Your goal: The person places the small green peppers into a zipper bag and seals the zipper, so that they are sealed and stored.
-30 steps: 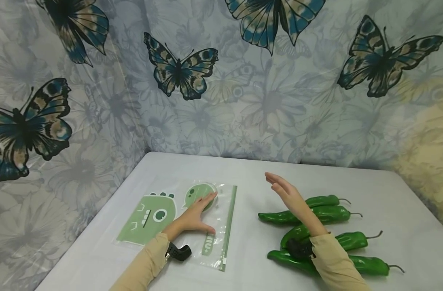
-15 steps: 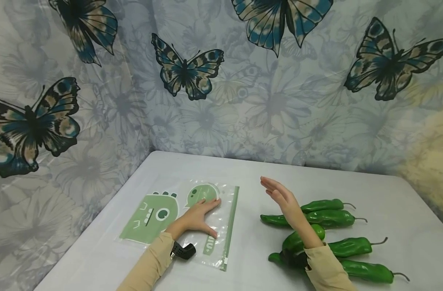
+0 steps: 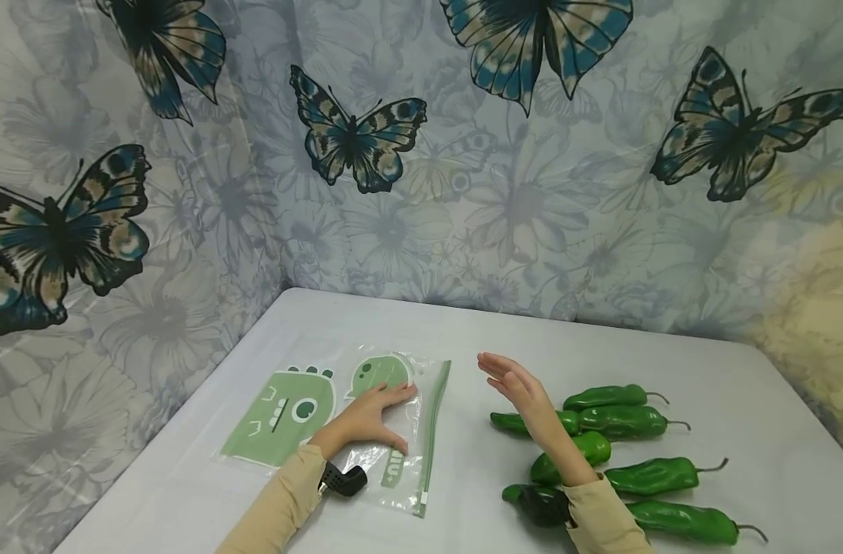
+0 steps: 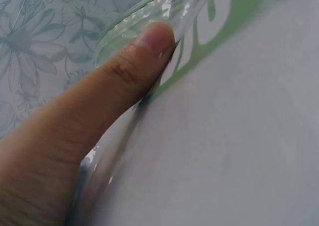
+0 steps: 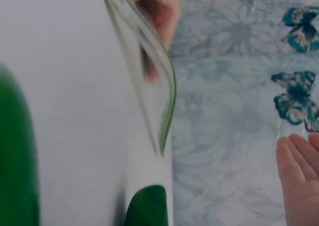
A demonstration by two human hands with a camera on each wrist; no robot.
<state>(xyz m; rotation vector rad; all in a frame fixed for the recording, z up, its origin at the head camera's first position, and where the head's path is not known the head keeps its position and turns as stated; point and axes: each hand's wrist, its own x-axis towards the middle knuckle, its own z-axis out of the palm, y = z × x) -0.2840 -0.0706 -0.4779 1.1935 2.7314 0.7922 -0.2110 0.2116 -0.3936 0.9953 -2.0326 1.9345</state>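
Note:
My left hand (image 3: 366,419) rests with spread fingers on a clear zip bag (image 3: 376,369) printed with green cartoon monsters. In the left wrist view the thumb (image 4: 119,81) lies on the bag's plastic near its green lettering. Raised above the table between bag and peppers, my right hand (image 3: 521,392) has straight fingers and holds nothing. Several long green peppers (image 3: 625,422) lie under and right of that forearm, stems pointing right; the sleeve partly hides the nearest ones. In the right wrist view the bag's green zip edge (image 5: 169,96) bows upward, and my right hand (image 5: 301,181) shows at the edge.
A white table (image 3: 463,331) carries everything. Behind it and to the left hangs a grey-blue cloth (image 3: 518,200) with flowers and butterflies. Each wrist wears a black camera; the left one (image 3: 345,481) sits just over the bag's near side.
My right hand has shifted left and slightly nearer, uncovering more of the peppers. The zip edge of the bag has started to bow. My left hand stays on the bag.

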